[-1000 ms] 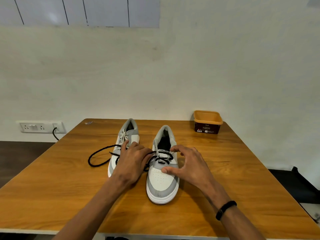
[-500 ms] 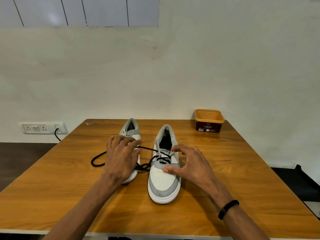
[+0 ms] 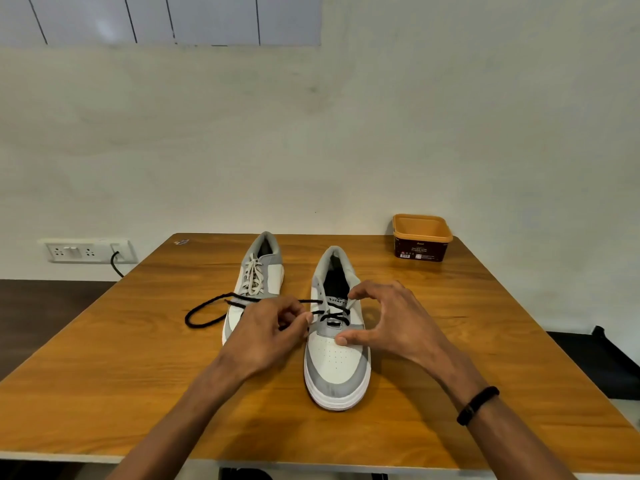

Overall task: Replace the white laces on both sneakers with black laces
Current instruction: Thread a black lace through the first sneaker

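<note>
The black lace [image 3: 325, 311] is pinched in the curled fingers of the left hand [image 3: 270, 336], apparently for threading. The right sneaker [image 3: 337, 355] is steadied by the right hand [image 3: 388, 323], thumb and fingers spread. White laces [image 3: 254, 277] remain in the left sneaker [image 3: 258, 271] on the table [image 3: 485, 323].

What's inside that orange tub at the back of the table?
The tub has no lid; only its bare orange inner walls show. The near wall hides its bottom, so I cannot tell whether anything lies inside.

Soft, even indoor light, faint shadows beneath the hands (wide-angle bowing at the edges), slight overall softness.
</note>
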### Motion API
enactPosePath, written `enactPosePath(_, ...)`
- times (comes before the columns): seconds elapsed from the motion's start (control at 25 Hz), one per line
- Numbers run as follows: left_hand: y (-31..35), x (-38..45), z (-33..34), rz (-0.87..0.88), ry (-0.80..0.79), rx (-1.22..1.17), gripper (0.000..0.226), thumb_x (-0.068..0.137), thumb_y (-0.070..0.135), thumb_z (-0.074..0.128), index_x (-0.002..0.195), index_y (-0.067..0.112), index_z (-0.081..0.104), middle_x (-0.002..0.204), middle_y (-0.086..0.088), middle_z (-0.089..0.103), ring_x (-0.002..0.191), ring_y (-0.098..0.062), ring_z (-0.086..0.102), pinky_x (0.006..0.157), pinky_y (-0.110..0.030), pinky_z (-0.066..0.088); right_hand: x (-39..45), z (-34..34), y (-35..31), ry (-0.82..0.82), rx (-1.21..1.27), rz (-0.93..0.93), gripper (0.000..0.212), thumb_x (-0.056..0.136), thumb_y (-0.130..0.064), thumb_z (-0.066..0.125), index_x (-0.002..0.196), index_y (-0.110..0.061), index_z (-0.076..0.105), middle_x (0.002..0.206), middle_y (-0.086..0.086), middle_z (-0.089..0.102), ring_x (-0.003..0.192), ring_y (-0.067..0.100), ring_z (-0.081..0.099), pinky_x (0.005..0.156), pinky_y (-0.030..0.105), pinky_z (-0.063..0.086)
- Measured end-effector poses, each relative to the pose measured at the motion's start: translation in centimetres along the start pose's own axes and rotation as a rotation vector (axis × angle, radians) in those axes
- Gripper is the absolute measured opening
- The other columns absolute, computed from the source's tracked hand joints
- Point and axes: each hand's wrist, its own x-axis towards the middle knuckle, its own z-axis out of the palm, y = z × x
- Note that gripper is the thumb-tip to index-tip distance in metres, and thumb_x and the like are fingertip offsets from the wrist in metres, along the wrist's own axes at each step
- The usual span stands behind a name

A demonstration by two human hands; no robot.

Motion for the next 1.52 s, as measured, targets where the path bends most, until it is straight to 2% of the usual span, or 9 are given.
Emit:
enactPosePath(0.2,5.6,0.2,-4.0,0.025,-0.119,-0.406,0.031,0.107,0.028,0.054,0.137,0.025,0.063,0.099,-0.002,0.081,0.096,-0.011,0.076,0.088,-0.026,0.059,-1.8,-1.8,-3.0,0.033,0.404,-0.039,0.072,0.057,-0.075,0.086,0.115,-0.037,0.067,0.115,-0.018,0.07,0.101,0.001,0.066,0.085,0.029,0.06)
enactPosePath(0.36,8.7,1.1,-4.0,0.175,-0.154,-0.516,0.038,0.112,0.023,0.042,0.144,0.018,0.06,0.133,0.006,0.072,0.126,-0.006,0.065,0.097,-0.02,0.053,-2.3,-2.5,-6.0,-0.082,0.907,-0.06,0.055,0.078,-0.034,0.09,0.126,-0.025,0.064,0.109,0.001,0.079,0.104,0.016,0.076,0.092,0.039,0.062)
enactPosePath(0.48,7.2,1.9,-3.1,0.231,-0.09,-0.332,0.038,0.113,0.024,0.043,0.149,0.024,0.056,0.141,0.014,0.066,0.132,0.002,0.057,0.106,-0.019,0.049,-2.4,-2.2,-6.2,0.023,1.166,0.068,0.032,0.092,-0.014,0.078,0.12,-0.004,0.065,0.101,0.016,0.08,0.09,0.026,0.077,0.087,0.039,0.063)
enactPosePath(0.6,4.3,1.7,-3.2,0.151,0.17,0.016,0.036,0.106,0.031,0.058,0.142,0.026,0.064,0.132,0.019,0.068,0.115,0.019,0.056,0.093,-0.004,0.045,-2.9,-3.4,-4.2,0.121,1.336,0.177,0.024,0.092,-0.009,0.075,0.113,0.001,0.07,0.091,0.016,0.076,0.072,0.022,0.066,0.077,0.039,0.063)
enactPosePath(0.72,1.5,0.5,-3.9,0.016,0.28,0.154,0.026,0.095,0.041,0.074,0.116,0.028,0.078,0.104,0.017,0.078,0.095,0.008,0.068,0.079,-0.012,0.052,-3.2,-5.3,-1.5,0.264,1.365,0.25,0.021,0.089,-0.011,0.077,0.108,-0.003,0.075,0.086,0.009,0.075,0.068,0.014,0.061,0.07,0.032,0.061)
enactPosePath(0.92,1.0,0.1,-5.3,-0.115,0.041,0.318,0.025,0.09,0.055,0.073,0.094,0.032,0.083,0.075,0.011,0.074,0.058,-0.003,0.059,0.049,-0.014,0.035,-3.0,-7.5,0.5,0.381,1.343,0.257,0.025,0.084,-0.016,0.081,0.107,-0.006,0.078,0.09,0.008,0.074,0.071,0.009,0.06,0.066,0.024,0.06)
enactPosePath(1.08,4.8,1.0,-4.4,0.032,-0.003,0.044,0.048,0.086,0.071,0.06,0.118,0.039,0.075,0.1,0.018,0.074,0.089,0.009,0.065,0.071,-0.012,0.047,-3.1,-6.3,-1.4,0.158,1.143,0.11,0.023,0.084,-0.018,0.082,0.104,-0.007,0.08,0.089,0.01,0.075,0.069,0.014,0.056,0.06,0.026,0.052)
enactPosePath(1.2,7.3,1.3,-2.5,0.123,-0.1,-0.168,0.05,0.09,0.058,0.07,0.135,0.035,0.068,0.113,0.017,0.077,0.108,0.004,0.069,0.091,-0.027,0.057,-3.0,-5.7,-2.7,0.06,1.031,0.013,0.015,0.087,-0.02,0.082,0.102,-0.014,0.082,0.084,0.008,0.073,0.07,0.015,0.057,0.058,0.026,0.048)
enactPosePath(1.52,4.2,0.7,-3.4,0.123,0.23,0.127,0.014,0.095,0.033,0.076,0.108,0.032,0.082,0.09,0.031,0.071,0.086,0.008,0.065,0.069,-0.008,0.047,-3.4,-5.6,-0.5,0.182,0.912,0.048,0.012,0.089,-0.016,0.082,0.101,-0.015,0.081,0.088,0.003,0.079,0.07,0.01,0.063,0.063,0.025,0.054)
